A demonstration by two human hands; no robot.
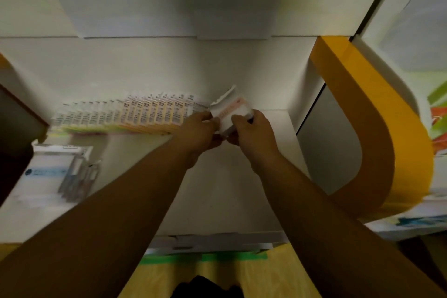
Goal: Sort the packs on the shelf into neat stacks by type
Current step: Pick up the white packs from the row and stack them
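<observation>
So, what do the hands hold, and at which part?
Both hands, left hand and right hand, hold a small bundle of packs by its lower edge, one at each side.

A white shelf (217,189) fills the middle of the view, its flat surface dimly lit and its back wall (169,65) also white, with a soft grey shadow across the panel above (193,2). To the right, a curved yellow-orange band (377,133) sweeps down around a grey side panel (324,147). Below the shelf's front edge runs a strip of green tape (205,257), and beneath that lies a yellowish floor (261,280). A dark brown panel (14,133) stands at the far left.
</observation>
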